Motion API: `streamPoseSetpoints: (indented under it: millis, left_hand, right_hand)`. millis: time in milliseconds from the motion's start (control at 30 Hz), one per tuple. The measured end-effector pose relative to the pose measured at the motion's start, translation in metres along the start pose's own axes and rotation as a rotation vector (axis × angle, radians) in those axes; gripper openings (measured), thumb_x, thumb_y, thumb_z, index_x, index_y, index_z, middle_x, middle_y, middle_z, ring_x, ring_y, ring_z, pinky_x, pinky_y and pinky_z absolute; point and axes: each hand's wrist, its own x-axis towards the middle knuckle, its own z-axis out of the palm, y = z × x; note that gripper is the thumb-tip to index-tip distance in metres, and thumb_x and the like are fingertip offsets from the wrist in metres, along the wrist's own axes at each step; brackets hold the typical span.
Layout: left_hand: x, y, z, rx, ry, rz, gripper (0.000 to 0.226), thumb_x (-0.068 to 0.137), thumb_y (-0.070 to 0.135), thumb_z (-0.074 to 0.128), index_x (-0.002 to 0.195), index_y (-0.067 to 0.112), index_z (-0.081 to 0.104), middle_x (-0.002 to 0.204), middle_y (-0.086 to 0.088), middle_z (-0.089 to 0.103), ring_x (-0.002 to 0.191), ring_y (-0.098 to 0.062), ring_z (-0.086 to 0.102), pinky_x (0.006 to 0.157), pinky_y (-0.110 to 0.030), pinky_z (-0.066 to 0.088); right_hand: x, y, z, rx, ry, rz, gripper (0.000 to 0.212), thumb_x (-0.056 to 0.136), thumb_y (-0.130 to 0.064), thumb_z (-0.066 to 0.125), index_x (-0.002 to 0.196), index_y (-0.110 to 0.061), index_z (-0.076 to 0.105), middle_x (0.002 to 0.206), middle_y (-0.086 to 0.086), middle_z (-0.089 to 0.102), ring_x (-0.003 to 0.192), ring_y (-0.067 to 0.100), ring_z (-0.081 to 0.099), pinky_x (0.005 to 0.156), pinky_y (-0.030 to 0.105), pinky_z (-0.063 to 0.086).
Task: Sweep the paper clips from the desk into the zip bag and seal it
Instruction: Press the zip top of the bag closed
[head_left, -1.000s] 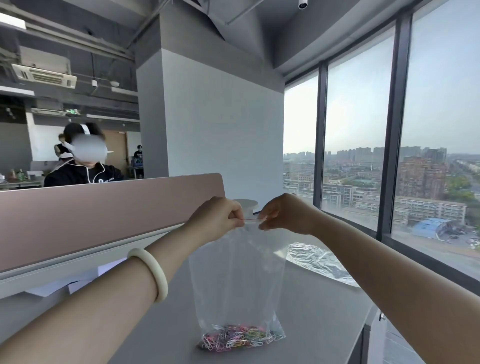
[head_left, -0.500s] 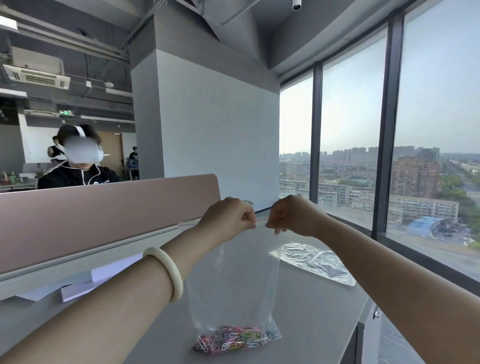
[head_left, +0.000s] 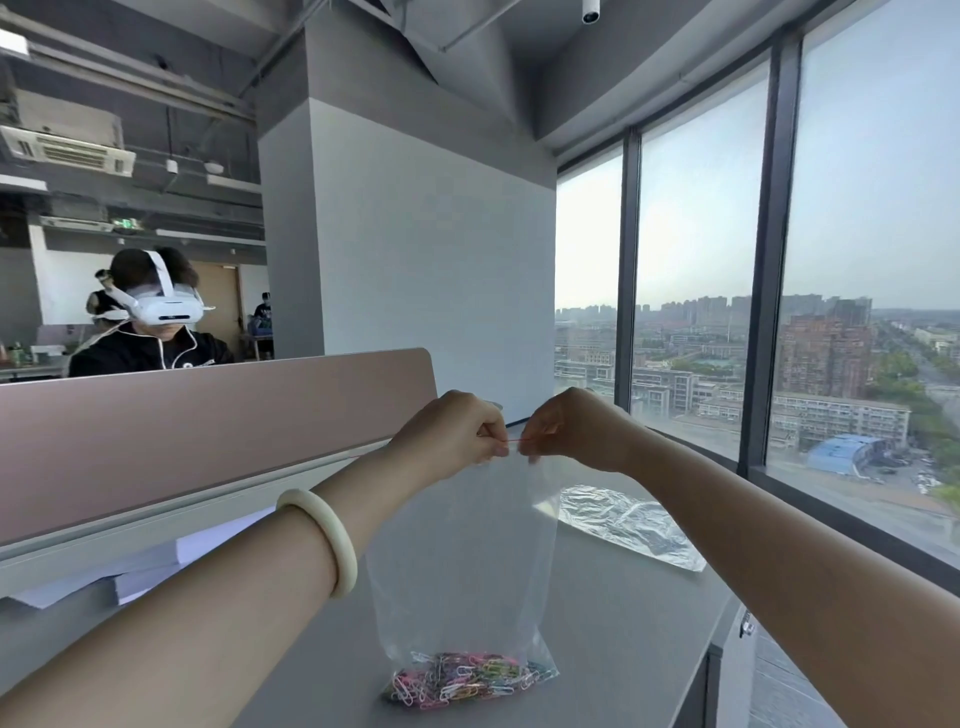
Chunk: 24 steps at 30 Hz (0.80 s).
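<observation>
Since half a second earlier the hands had drawn closer along the zip bag (head_left: 462, 551) seal. Left hand (head_left: 452, 431) and right hand (head_left: 571, 428) pinched its horizontal top edge (nine-to-three); paper clips (head_left: 462, 678) hung at six, above the worktop (head_left: 623, 623).

Pink desk divider (head_left: 208, 415) at nine o'clock, person in white headset (head_left: 156, 322) behind it, crinkled plastic sheet (head_left: 628, 525) at three o'clock, white papers (head_left: 171, 564) under the divider
</observation>
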Motion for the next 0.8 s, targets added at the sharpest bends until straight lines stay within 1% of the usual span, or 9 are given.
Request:
streamPoseSetpoints:
  millis: [167,300,367,433,467,567,667,733,800]
  left_hand:
    - [0.0006,-0.0003,0.0009,0.004,0.005,-0.014,0.007,0.080,0.016,0.065,0.079,0.011,0.068,0.064,0.001,0.063,0.071,-0.022,0.066,0.077,-0.037,0.053]
    - [0.0004,-0.0006,0.0012,0.021,-0.004,-0.008,0.008,0.081,0.017,0.063,0.079,0.010,0.068,0.060,0.007,0.060,0.068,-0.019,0.064,0.076,-0.035,0.052]
    - [-0.0002,0.0003,0.0012,0.038,-0.010,-0.006,0.010,0.083,0.017,0.062,0.080,0.010,0.068,0.059,0.010,0.058,0.070,-0.020,0.063,0.075,-0.035,0.051]
    - [-0.0011,0.0013,0.0013,0.056,-0.020,0.006,0.011,0.085,0.016,0.059,0.081,0.009,0.067,0.059,0.013,0.056,0.072,-0.021,0.063,0.076,-0.035,0.050]
    - [-0.0016,0.0017,0.0012,0.062,-0.023,0.017,0.012,0.085,0.016,0.059,0.082,0.009,0.067,0.059,0.014,0.055,0.072,-0.020,0.062,0.076,-0.035,0.050]
    - [-0.0035,0.0023,0.0003,0.075,-0.030,0.056,0.014,0.087,0.016,0.057,0.084,0.007,0.067,0.062,0.014,0.053,0.075,-0.021,0.063,0.076,-0.036,0.050]
    - [-0.0039,0.0017,0.0008,0.094,-0.021,0.081,0.014,0.087,0.017,0.056,0.086,0.008,0.067,0.066,0.011,0.053,0.079,-0.024,0.063,0.073,-0.034,0.049]
    - [-0.0044,0.0016,0.0019,0.087,-0.009,0.089,0.013,0.087,0.018,0.057,0.086,0.011,0.068,0.067,0.011,0.053,0.079,-0.024,0.063,0.069,-0.033,0.048]
    - [-0.0058,0.0006,0.0008,0.058,-0.014,0.089,0.014,0.087,0.018,0.057,0.086,0.010,0.068,0.066,0.012,0.054,0.076,-0.020,0.064,0.068,-0.030,0.047]
  right_hand:
    - [0.0002,-0.0010,0.0006,-0.006,0.001,-0.017,0.009,0.079,-0.028,0.070,0.071,-0.031,0.074,0.085,-0.001,0.076,0.091,0.017,0.066,0.082,0.036,0.053]
    - [-0.0017,-0.0023,0.0003,-0.006,0.012,-0.004,0.012,0.079,-0.029,0.069,0.068,-0.032,0.073,0.083,-0.003,0.076,0.085,0.016,0.065,0.078,0.036,0.053]
    - [-0.0023,-0.0031,0.0007,-0.034,0.017,0.001,0.011,0.080,-0.030,0.067,0.074,-0.029,0.076,0.076,-0.007,0.074,0.071,0.006,0.059,0.067,0.031,0.050]
    - [-0.0040,-0.0053,0.0014,-0.075,0.018,0.001,0.012,0.082,-0.030,0.065,0.073,-0.031,0.073,0.067,-0.012,0.068,0.059,0.000,0.051,0.054,0.021,0.039]
    - [-0.0045,-0.0064,0.0014,-0.088,0.019,-0.001,0.014,0.082,-0.030,0.063,0.071,-0.033,0.070,0.064,-0.014,0.066,0.057,-0.001,0.049,0.052,0.018,0.035]
    - [-0.0049,-0.0064,0.0019,-0.090,0.008,-0.001,0.014,0.082,-0.028,0.061,0.071,-0.032,0.070,0.064,-0.015,0.066,0.068,0.001,0.057,0.057,0.021,0.041]
    - [-0.0027,-0.0053,0.0035,-0.046,-0.009,-0.002,0.008,0.079,-0.033,0.066,0.076,-0.030,0.073,0.077,-0.009,0.073,0.086,0.011,0.065,0.076,0.031,0.053]
    - [-0.0024,-0.0075,0.0048,-0.055,-0.012,-0.014,0.010,0.078,-0.037,0.068,0.069,-0.034,0.070,0.073,-0.010,0.071,0.083,0.011,0.064,0.076,0.031,0.053]
    - [-0.0008,-0.0091,0.0057,-0.108,0.000,-0.025,0.022,0.080,-0.034,0.066,0.059,-0.040,0.061,0.063,-0.014,0.065,0.079,0.009,0.062,0.072,0.029,0.052]
